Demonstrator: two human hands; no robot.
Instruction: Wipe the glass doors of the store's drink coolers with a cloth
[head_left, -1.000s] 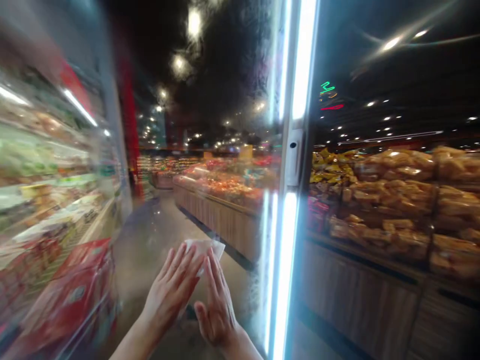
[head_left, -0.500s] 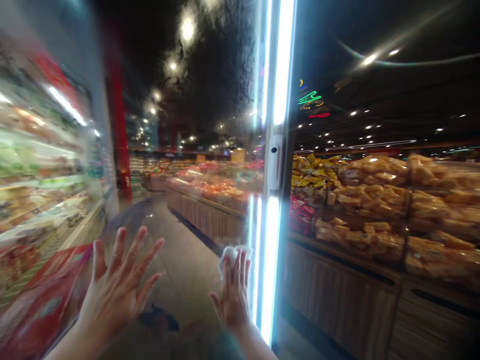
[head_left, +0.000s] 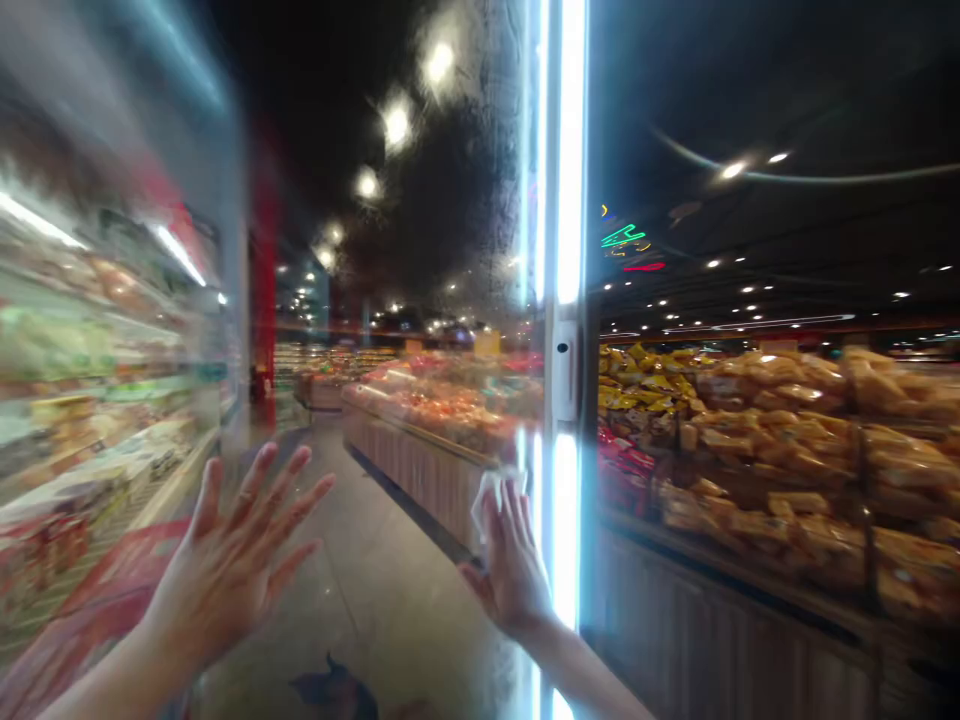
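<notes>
A see-through glass door (head_left: 495, 160) with cloudy smears stands upright before me, edged on its right by a brightly lit frame (head_left: 568, 540) with a pale handle (head_left: 564, 370). My left hand (head_left: 225, 565) is raised on the left side with fingers spread and holds nothing; whether its palm touches the glass I cannot tell. Under the fingers of my right hand (head_left: 521, 575) is a crumpled white cloth (head_left: 487, 500), pressed flat against the glass just left of the lit frame. Part of the cloth is hidden by the fingers.
Blurred refrigerated shelves (head_left: 90, 400) with packed goods line the left, above a red panel (head_left: 97, 630). Wood-sided bins (head_left: 720, 600) on the right hold bagged food (head_left: 772, 440). A pale floor aisle (head_left: 360, 560) shows through the glass.
My right hand has slid the white cloth up and to the right, nearer the lit frame. My left hand stays spread. The view has tilted upward, so the surroundings sit lower.
</notes>
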